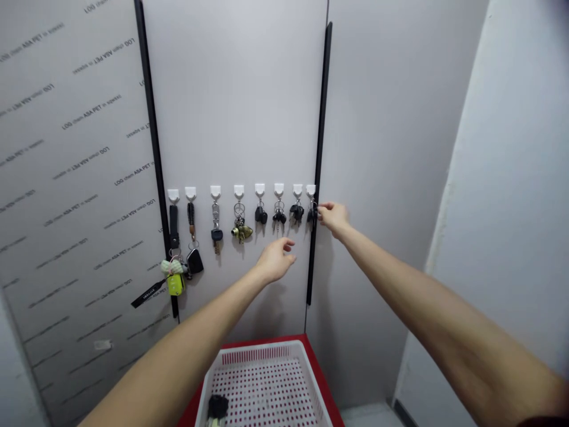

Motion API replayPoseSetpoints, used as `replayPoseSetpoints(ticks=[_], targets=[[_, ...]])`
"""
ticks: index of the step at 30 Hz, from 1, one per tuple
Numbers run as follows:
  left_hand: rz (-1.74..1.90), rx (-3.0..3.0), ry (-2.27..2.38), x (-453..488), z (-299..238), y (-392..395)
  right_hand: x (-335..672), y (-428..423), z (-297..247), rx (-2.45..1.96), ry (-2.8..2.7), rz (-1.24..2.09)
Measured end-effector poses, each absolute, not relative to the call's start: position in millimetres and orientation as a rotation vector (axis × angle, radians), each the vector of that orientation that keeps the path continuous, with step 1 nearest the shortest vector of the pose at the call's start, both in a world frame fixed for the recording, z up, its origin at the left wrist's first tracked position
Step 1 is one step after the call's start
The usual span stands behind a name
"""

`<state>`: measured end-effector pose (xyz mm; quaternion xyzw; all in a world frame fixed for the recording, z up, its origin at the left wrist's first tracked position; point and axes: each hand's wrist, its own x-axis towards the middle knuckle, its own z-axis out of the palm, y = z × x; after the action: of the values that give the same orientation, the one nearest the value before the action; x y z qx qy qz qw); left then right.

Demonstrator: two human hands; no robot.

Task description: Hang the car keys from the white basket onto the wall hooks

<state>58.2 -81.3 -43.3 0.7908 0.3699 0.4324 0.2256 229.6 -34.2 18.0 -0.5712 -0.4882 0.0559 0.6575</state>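
A row of several white hooks on the cabinet panel holds bunches of keys. At the rightmost hook (310, 190), my right hand (334, 219) pinches the edge of a bunch of black-headed keys (312, 213), which hangs just beneath that hook. My left hand (276, 260) hovers in front of the panel with its fingers apart and nothing in them. Above it hang more black keys (279, 216) and another black bunch (297, 212). Farther left are a key bunch with a brass-coloured charm (241, 231) and a single black-headed key (216, 235).
Below the hooks, a white perforated basket (306, 362) rests on a red surface (326, 397); a dark item (217, 406) lies inside it. Long black handles (323, 112) edge the panel. At far left hang a yellow-green key fob (175, 284) and a black fob (194, 261).
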Motion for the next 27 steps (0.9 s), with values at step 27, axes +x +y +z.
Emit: replayPoseSetpoints(ticks=[27], targets=[[1.681,1.537,0.498,-26,-50,-132,81,-131,-39,-0.644,-1.692,0.609]])
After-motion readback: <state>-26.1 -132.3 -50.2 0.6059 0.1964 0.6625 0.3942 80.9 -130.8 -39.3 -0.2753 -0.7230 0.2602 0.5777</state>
